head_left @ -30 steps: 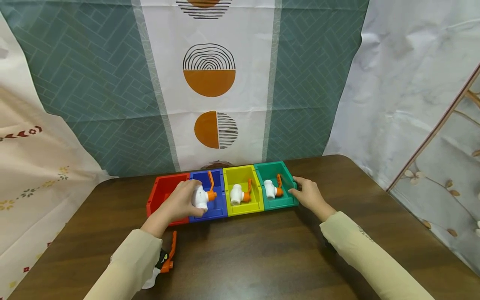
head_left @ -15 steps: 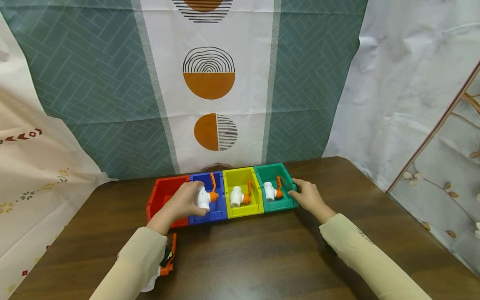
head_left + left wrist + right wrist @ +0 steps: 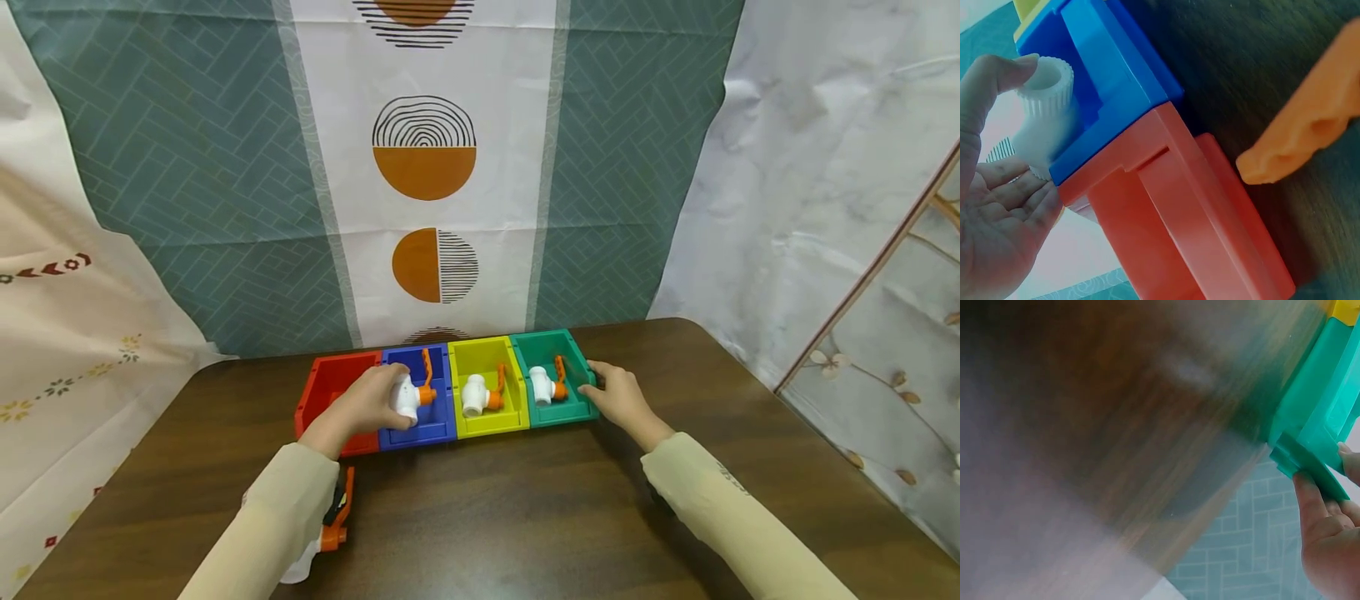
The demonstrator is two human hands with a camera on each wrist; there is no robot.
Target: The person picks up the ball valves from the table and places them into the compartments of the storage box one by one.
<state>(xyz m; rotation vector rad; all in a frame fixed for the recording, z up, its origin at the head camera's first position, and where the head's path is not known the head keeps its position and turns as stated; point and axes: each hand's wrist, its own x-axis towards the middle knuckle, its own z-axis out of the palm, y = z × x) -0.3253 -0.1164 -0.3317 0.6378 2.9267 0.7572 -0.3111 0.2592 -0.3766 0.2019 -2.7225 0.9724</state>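
Note:
My left hand [image 3: 366, 403] holds a white plastic ball valve [image 3: 407, 400] with an orange lever, at the blue bin [image 3: 420, 437]. In the left wrist view the thumb lies on the rim of the valve's ribbed end [image 3: 1047, 100], with the fingers below on its other side. Whether the valve touches the bin floor is hard to tell. My right hand [image 3: 621, 398] grips the right wall of the green bin [image 3: 558, 416], thumb inside and fingers outside, as the right wrist view shows. Similar valves lie in the yellow bin [image 3: 491, 427] and the green bin.
A red bin [image 3: 318, 392] adjoins the blue one at the left end of the row. Another valve with an orange lever [image 3: 335, 533] lies on the brown table [image 3: 480, 517], partly hidden by my left sleeve. Patterned cloth [image 3: 225, 167] hangs behind the table.
The head view has tilted slightly. My left hand and its ball valve have shifted a little to the right at the blue bin. My right hand stays on the green bin's wall.

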